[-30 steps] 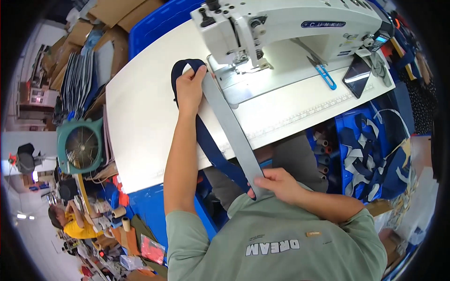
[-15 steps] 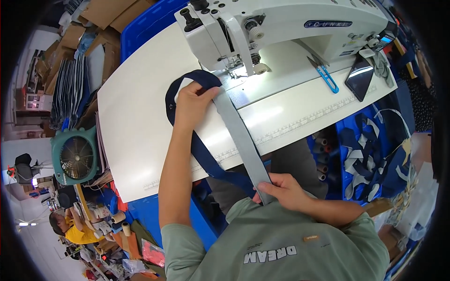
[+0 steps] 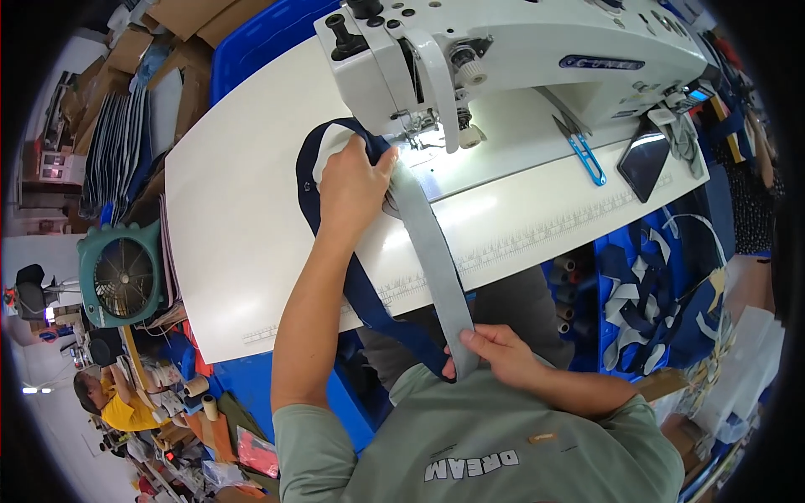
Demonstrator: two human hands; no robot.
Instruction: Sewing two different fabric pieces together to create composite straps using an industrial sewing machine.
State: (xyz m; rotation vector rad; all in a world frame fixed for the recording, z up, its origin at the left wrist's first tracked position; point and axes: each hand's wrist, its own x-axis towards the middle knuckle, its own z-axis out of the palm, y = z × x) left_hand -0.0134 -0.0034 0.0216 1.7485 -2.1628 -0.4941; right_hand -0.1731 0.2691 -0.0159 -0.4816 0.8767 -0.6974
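My left hand point(image 3: 355, 186) is closed on the upper end of a fabric strip, navy on one face and grey point(image 3: 426, 239) on the other, just left of the lit needle and presser foot of a white sewing machine point(image 3: 528, 59). The navy part point(image 3: 367, 298) loops behind that hand and hangs down toward my lap. My right hand point(image 3: 499, 350) pinches the lower end of the strip between thumb and fingers, below the front edge of the white table point(image 3: 226, 210), by my lap.
Blue-handled snips point(image 3: 589, 161), a phone point(image 3: 640, 163) and a grey cloth lie right on the table. A blue bin of fabric scraps point(image 3: 616, 264) and thread cones point(image 3: 563, 293) sit below. A green fan point(image 3: 122, 277) stands left; a person in yellow point(image 3: 126, 407) is farther back.
My left hand has moved right and down with the strip, up by the needle area. My right hand has come slightly lower, still holding the strip. The view has shifted a little.
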